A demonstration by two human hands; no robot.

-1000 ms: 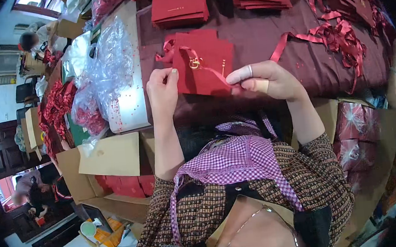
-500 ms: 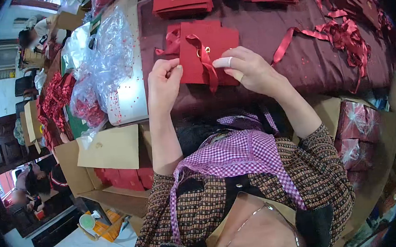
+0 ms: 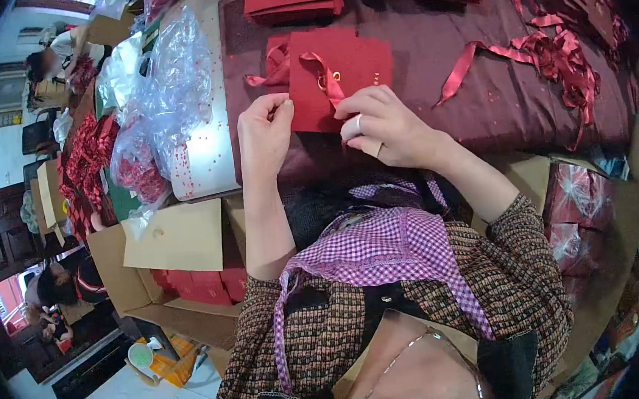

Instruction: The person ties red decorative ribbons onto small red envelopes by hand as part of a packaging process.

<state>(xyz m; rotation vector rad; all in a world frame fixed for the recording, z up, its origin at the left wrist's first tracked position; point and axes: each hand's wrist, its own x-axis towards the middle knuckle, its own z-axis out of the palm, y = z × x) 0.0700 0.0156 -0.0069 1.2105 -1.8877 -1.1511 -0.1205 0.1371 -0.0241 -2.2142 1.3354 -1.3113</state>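
Note:
In front of me a red card (image 3: 310,107) with gold lettering and a gold ring-like emblem lies on the dark red cloth. A red ribbon (image 3: 317,64) runs down across its front, over the emblem. My left hand (image 3: 264,132) is closed in a pinch at the card's left edge; its fingertips partly hide what they grip. My right hand (image 3: 389,129), wearing a ring, is closed round the ribbon's lower part at the card's lower right. More red ribbon (image 3: 277,65) lies behind the card on its left.
Stacks of red cards (image 3: 293,0) stand at the back. Loose red ribbons (image 3: 550,58) lie to the right. Clear plastic bags (image 3: 180,82) sit on the left. Open cardboard boxes (image 3: 174,235) flank me, with red packets (image 3: 570,246) in the right one. Other people are farther left.
My right hand has moved down and slightly left, pulling the ribbon's tail with it. More gold lettering shows on the card's right side. My left hand stays nearly still.

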